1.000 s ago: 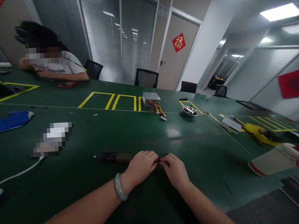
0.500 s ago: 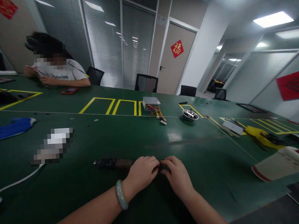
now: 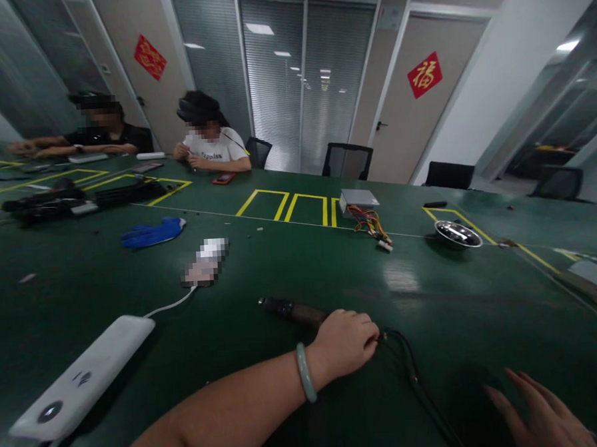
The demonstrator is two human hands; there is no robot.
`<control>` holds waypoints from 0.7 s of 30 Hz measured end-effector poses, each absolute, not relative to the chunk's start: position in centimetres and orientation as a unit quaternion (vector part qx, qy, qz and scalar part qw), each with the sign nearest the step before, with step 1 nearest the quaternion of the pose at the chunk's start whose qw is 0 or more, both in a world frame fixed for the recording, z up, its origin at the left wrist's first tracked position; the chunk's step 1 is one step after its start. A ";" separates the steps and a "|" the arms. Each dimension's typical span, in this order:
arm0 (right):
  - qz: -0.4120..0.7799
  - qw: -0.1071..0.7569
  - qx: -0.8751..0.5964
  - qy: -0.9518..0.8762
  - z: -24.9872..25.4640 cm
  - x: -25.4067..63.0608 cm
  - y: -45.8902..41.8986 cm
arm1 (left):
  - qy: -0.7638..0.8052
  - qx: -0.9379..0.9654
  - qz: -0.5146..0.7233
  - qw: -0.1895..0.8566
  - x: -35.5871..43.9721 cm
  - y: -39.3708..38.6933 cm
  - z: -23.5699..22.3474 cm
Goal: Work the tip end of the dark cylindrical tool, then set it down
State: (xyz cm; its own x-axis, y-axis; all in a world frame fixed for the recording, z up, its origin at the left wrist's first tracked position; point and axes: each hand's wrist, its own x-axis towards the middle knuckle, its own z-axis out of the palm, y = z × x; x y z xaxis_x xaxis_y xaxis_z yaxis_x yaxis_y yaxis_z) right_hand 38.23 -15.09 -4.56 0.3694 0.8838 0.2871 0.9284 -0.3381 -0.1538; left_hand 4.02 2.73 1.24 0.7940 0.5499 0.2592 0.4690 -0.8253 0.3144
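My left hand is closed around the rear of a dark corded electric screwdriver lying on the green table. The screwdriver's black collar and small metal tip point left, and its middle body is brownish. A black cord comes out past my fingers and curves down toward the table's near side. A pale green bangle sits on my left wrist. At the lower right, my right hand is open with its fingers apart, away from the screwdriver and partly cut off by the frame edge.
A white power bank is cabled to a phone on the left. Beyond lie a blue glove, a power supply unit with loose wires and a metal bowl. Two people sit across the table.
My right hand has left the screwdriver and moved to the lower right, opening. The cord now shows. My left hand stays on the screwdriver, while the view has turned left.
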 end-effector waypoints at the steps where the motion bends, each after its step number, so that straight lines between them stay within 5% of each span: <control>1: -0.068 0.147 -0.802 -0.575 -3.8 36.3 -14.2 | 0.271 0.940 0.171 0.115 4.0 2.7 1.2; 8: 0.011 0.137 -0.669 -0.731 -2.0 21.3 -5.6 | 0.266 0.943 0.179 0.094 4.0 2.8 0.9; 21: 0.070 0.127 -0.601 -0.786 -2.3 23.2 -2.6 | 0.261 0.946 0.185 0.052 3.9 2.8 2.0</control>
State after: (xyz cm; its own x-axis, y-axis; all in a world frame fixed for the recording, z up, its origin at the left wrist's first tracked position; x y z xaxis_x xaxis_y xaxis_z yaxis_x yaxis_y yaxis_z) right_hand 23.16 -2.58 -2.30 -0.2449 0.9626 0.1158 0.9272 0.2674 -0.2624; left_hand 3.94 2.82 1.99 0.7948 0.5135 0.3235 0.4746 -0.8581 0.1960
